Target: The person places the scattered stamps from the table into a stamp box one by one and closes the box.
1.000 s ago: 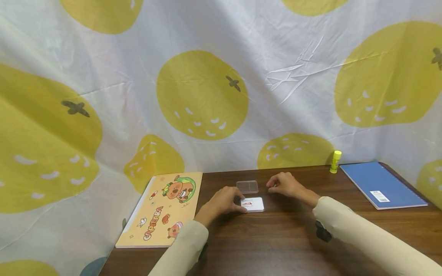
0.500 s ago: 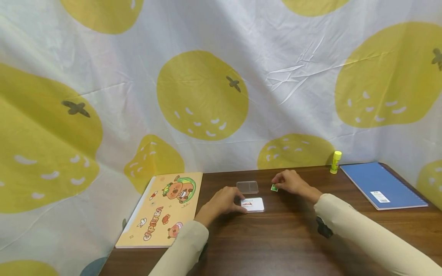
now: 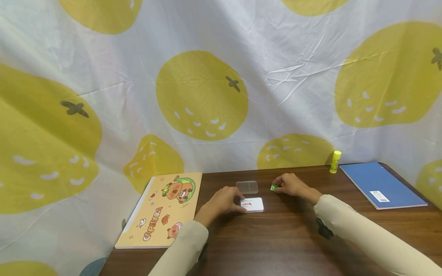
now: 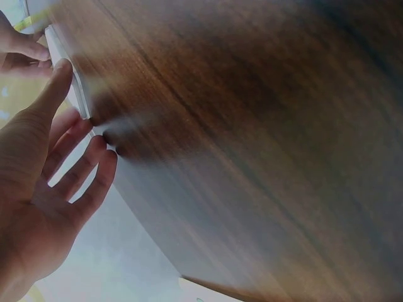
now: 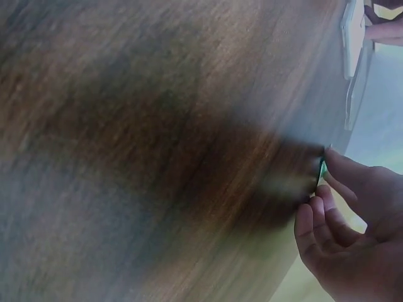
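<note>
Right hand (image 3: 289,184): we've got a small green piece (image 3: 274,188) pinched in the fingertips. Its showing corner points to about 8 o'clock; our fingers hide the rest, so no long axis readable, and we can't tell if it touches the table (image 3: 262,245). Left hand (image 3: 222,200): thumb and forefinger grip the 9 o'clock end of the white card case (image 3: 257,206), red print toward that end. Case lies flat, long axis 9 to 3. Green piece is near, at the case's 2. Clear plastic shell (image 3: 247,187) just beside the case at 12, flat, same axis. Room: tabletop runs wide from the case toward 4 through 6. Far table edge at 12, against the fruit-print curtain (image 3: 138,96). Blue notebook (image 3: 383,180) at our right hand's 3, glue stick (image 3: 335,161) upright at 2, both well apart. Capybara notebook (image 3: 165,209) at our left hand's 9, near.
</note>
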